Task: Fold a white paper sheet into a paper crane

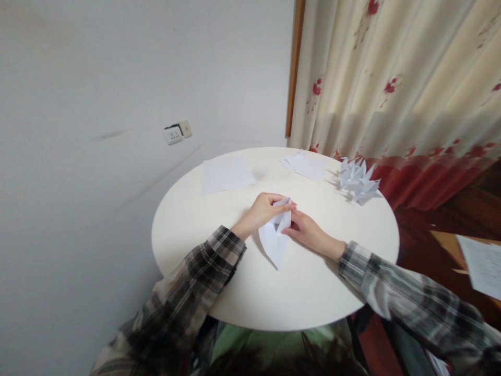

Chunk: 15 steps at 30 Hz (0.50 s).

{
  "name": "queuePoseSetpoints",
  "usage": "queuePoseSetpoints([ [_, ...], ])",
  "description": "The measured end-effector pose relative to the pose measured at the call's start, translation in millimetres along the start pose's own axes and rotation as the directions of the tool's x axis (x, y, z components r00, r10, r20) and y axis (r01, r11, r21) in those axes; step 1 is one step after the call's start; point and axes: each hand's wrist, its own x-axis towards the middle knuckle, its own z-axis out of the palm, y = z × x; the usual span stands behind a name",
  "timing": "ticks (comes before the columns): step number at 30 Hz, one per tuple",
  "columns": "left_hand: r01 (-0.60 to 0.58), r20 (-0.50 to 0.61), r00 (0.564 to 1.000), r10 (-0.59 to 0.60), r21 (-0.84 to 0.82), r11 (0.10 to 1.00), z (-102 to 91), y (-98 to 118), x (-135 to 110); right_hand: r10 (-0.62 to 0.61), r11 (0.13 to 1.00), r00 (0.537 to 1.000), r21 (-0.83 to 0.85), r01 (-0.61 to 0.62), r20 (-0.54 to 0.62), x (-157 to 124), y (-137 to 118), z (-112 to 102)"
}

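A partly folded piece of white paper [274,245] is held between my two hands over the middle of the round table, its pointed end toward me. My left hand [263,211] pinches the paper's far end, thumb on the near face and fingers behind. On the right side, my right hand [307,231] grips the edge with its thumb in front; its other fingers are partly hidden behind the paper. At the table's right side stands a cluster of folded white paper figures [357,180] with pointed tips.
On the round white table [188,240], a flat stack of white paper [227,174] lies at the back left and more loose sheets [304,165] at the back. A wall with a socket [173,136] is at left, a flowered curtain [391,94] behind. Written paper [481,263] lies at far right.
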Motion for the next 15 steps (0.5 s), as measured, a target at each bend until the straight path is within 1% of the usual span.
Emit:
queuePoseSetpoints([
  [5, -0.028, -0.011, 1.0, 0.028, -0.03, 0.999, 1.6, 0.7, -0.6, 0.008, 1.0, 1.0, -0.003, -0.008, 0.016, 0.0, -0.2, 0.0],
  [9, -0.049, -0.021, 0.999, 0.049, -0.01, 0.999, 1.3, 3.5, -1.4, 0.007, 1.0, 1.0, 0.001, -0.007, 0.007, -0.2, -1.3, -0.1],
  [12, -0.084, -0.007, 0.996, 0.084, -0.02, 0.996, 0.5, 4.6, -1.5, 0.015, 1.0, 1.0, 0.006, -0.015, 0.003, -0.2, -2.8, -0.5],
  [15, -0.074, 0.01, 0.997, 0.075, -0.062, 0.995, -0.6, 4.7, -1.5, 0.026, 1.0, 1.0, 0.002, -0.026, 0.006, -0.3, -4.0, -1.1],
])
